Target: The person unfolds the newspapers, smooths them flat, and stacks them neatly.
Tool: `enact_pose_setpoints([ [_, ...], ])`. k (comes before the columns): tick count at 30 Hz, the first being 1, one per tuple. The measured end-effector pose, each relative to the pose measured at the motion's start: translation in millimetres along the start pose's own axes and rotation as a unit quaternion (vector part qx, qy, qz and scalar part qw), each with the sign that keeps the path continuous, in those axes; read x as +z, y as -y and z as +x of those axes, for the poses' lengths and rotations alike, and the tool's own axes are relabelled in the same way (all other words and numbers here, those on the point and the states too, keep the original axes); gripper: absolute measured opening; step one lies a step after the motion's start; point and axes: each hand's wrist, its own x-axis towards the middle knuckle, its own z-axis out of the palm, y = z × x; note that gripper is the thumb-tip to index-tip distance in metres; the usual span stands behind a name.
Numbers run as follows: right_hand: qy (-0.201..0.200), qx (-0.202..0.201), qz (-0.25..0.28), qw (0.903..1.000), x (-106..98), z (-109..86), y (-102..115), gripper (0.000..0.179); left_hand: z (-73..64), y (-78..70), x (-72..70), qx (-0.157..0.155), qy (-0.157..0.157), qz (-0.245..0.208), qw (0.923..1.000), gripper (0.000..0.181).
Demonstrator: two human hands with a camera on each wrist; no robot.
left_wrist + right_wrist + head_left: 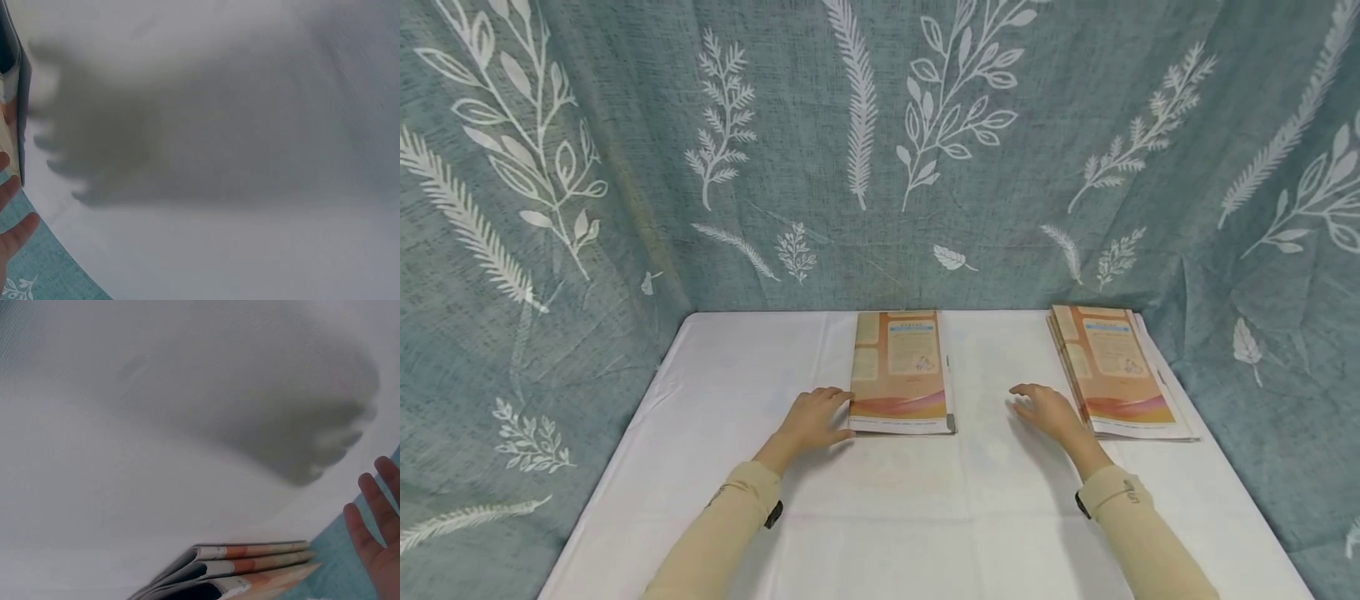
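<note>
I saw the folded newspaper (897, 371) beside the released fingers of the left hand (808, 421); it lay apart from the newspaper pile (1123, 375), already formed rightward of the right hand's (1051, 412) loose, empty fingers.

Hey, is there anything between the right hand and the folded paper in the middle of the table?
Nothing visible. Only bare white tabletop separates the right hand from the middle folded paper. The left hand is at the paper's far side, and the other paper stack lies rightward, outside that gap.
</note>
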Motion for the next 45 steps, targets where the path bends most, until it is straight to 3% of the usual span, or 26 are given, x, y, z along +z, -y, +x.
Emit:
enact_pose_setpoints([
  [11, -0.017, -0.005, 0.012, 0.9998, 3, 10.3, 14, 0.025, 13.8, -18.8, 2.6, 0.015, 0.001, -0.032, 0.9994, 0.058],
  [31, -0.001, -0.023, 0.026, 0.9994, 12, 29.5, 43, 0.026, 31.1, -34.9, 10.5, 0.026, 0.069, -0.015, 0.9972, 0.062],
  [38, 0.014, -0.006, 0.031, 0.9994, 15, 32.6, 49, 0.026, 33.0, -42.0, 21.7, 0.032, 0.044, 0.052, 0.9972, 0.051],
  [45, 0.024, -0.004, 0.034, 0.9991, 20, 29.9, 50, 0.025, 29.1, -47.7, 31.4, 0.022, 0.006, 0.073, 0.9971, 0.036],
])
